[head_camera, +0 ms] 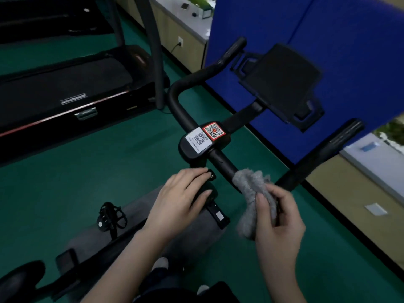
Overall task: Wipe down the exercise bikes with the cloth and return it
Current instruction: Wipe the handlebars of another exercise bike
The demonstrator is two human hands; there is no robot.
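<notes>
A black exercise bike fills the middle of the head view, its handlebar (220, 159) running from upper left to lower right past a hub with two QR stickers (204, 135). A black tablet holder (282, 80) stands above the bar. My right hand (278, 217) grips a fluffy grey cloth (251, 189), whose top presses against the handlebar just right of the hub. My left hand (181, 197) rests with fairly straight fingers on the black stem and knob (211, 174) below the hub. A pedal (110, 216) shows lower left.
A black treadmill (72, 90) stands on the green floor at the left. A blue partition panel (328, 40) rises behind the bike, with wooden cabinets (183, 38) and a white counter beyond it. Dark trousers and a shoe show at the bottom edge.
</notes>
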